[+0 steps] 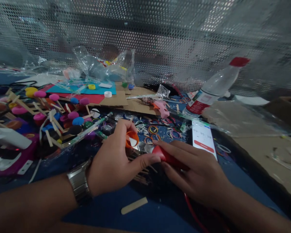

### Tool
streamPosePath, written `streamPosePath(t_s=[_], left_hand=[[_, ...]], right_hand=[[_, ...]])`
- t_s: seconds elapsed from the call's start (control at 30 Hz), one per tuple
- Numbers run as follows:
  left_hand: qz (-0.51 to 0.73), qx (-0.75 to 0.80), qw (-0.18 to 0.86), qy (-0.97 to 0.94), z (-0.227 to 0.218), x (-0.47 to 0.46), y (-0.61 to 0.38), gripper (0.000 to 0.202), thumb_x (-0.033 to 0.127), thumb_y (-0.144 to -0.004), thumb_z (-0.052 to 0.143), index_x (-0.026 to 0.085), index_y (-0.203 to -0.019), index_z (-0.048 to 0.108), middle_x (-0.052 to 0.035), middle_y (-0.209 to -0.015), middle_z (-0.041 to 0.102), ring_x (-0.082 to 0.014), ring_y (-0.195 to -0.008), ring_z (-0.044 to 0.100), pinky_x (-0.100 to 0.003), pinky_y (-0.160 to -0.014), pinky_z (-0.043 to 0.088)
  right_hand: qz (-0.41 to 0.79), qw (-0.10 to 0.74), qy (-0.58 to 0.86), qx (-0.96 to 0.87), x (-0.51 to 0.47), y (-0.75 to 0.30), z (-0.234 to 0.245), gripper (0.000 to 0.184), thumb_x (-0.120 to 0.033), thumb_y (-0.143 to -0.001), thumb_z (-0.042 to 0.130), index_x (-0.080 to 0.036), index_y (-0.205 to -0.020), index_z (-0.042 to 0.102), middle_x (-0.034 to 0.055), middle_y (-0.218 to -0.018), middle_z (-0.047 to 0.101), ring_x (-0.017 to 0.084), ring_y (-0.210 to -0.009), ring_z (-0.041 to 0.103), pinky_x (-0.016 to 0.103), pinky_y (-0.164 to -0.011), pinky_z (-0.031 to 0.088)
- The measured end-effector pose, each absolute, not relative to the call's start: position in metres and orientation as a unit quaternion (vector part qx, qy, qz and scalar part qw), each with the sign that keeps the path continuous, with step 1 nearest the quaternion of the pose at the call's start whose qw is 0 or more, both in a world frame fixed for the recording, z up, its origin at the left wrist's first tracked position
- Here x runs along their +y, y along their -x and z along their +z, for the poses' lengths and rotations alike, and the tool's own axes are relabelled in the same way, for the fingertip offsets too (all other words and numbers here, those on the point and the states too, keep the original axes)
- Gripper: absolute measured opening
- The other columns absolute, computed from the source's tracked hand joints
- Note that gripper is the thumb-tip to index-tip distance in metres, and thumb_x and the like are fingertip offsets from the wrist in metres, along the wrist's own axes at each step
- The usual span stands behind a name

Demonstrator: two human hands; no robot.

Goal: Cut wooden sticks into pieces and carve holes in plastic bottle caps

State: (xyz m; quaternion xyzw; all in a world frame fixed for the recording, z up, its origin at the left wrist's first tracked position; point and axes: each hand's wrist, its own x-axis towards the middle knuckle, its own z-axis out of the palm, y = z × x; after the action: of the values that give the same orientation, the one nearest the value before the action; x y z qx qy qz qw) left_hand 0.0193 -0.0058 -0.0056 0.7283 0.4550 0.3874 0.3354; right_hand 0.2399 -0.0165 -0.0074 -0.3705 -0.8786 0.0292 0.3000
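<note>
My left hand (113,161) is closed on an orange bottle cap (131,139), pinched between forefinger and thumb over the blue table top; a metal watch (79,183) sits on that wrist. My right hand (196,173) is wrapped round a red glue gun (168,157), whose silver nozzle (145,148) points left and touches the cap. A red cable (194,215) runs from the gun toward me. Thin wooden sticks (140,176) lie under both hands.
Left: a heap of stick-and-cap assemblies (50,119) in many colours. Behind: coloured paper, cardboard (118,97), a plastic bag (106,68), loose rubber bands (155,129). Right: a plastic bottle (213,87) with a red cap, a lit phone (203,139). An ice-cream stick (134,205) lies near me. Perforated mesh backs the table.
</note>
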Motion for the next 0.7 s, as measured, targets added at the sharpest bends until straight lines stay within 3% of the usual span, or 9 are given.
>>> streamPosePath(t_s=[0.13,0.7], left_hand=[[0.377,0.444,0.327,-0.744,-0.004,-0.0025,-0.0178,0.044,0.047,-0.079,0.077,0.022,-0.096,0.046,0.0044,-0.078,0.05,-0.0107,-0.06,0.044,-0.025,-0.055,0.038],[0.346,0.455,0.373,-0.73,-0.0023,-0.0006,-0.018,0.042,0.047,-0.077,0.078,0.022,-0.088,0.046,0.0077,-0.066,0.05,-0.009,-0.054,0.04,-0.022,-0.051,0.033]], right_hand=[[0.049,0.305,0.348,-0.885,-0.0165,-0.2391,-0.0064,0.034,-0.017,-0.093,0.053,-0.013,-0.125,0.063,0.0049,-0.079,0.068,0.013,-0.059,0.063,0.023,-0.051,0.051],[0.062,0.296,0.355,-0.884,-0.0167,-0.2403,-0.0038,0.035,-0.017,-0.093,0.052,-0.016,-0.125,0.065,0.0059,-0.081,0.07,0.014,-0.062,0.066,0.024,-0.055,0.054]])
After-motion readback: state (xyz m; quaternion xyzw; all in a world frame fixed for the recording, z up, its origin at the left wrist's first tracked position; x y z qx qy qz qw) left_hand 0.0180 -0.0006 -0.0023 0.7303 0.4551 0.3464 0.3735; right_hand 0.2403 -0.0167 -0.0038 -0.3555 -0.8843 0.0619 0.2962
